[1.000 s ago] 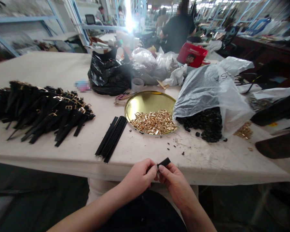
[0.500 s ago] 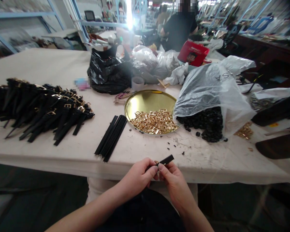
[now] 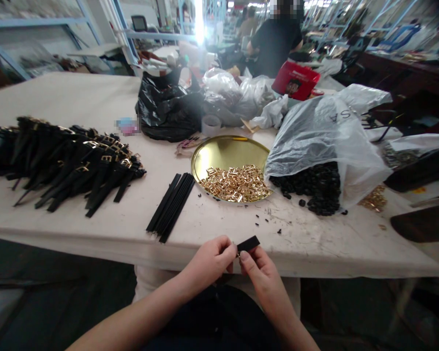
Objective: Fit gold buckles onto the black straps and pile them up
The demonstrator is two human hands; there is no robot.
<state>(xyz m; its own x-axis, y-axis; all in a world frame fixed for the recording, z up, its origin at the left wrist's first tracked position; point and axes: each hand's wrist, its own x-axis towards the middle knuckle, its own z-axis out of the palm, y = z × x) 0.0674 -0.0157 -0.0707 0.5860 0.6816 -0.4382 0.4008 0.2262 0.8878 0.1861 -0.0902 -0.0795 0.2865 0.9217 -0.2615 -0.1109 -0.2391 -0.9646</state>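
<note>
At the table's front edge, my left hand [image 3: 217,256] and my right hand [image 3: 258,265] meet with fingertips pinched round a short black strap [image 3: 249,243]. Its free end sticks out to the upper right, and a small gold-coloured piece shows between the fingers. Beyond the hands lies a round gold tray [image 3: 223,151] with a heap of gold buckles [image 3: 237,184]. Left of the tray is a bundle of flat black strips [image 3: 171,207]. A big pile of black straps with gold buckles [image 3: 69,161] covers the table's left part.
A clear plastic bag [image 3: 318,131] spills small black pieces [image 3: 324,190] on the right. Behind the tray stand a black plastic bag [image 3: 168,107], a tape roll [image 3: 210,125] and a red packet [image 3: 295,80]. A person in dark clothing [image 3: 274,44] is farther back.
The strap has turned in my fingers, so its flat face now shows more. My left hand has shifted slightly on it. The whole view has moved a little.
</note>
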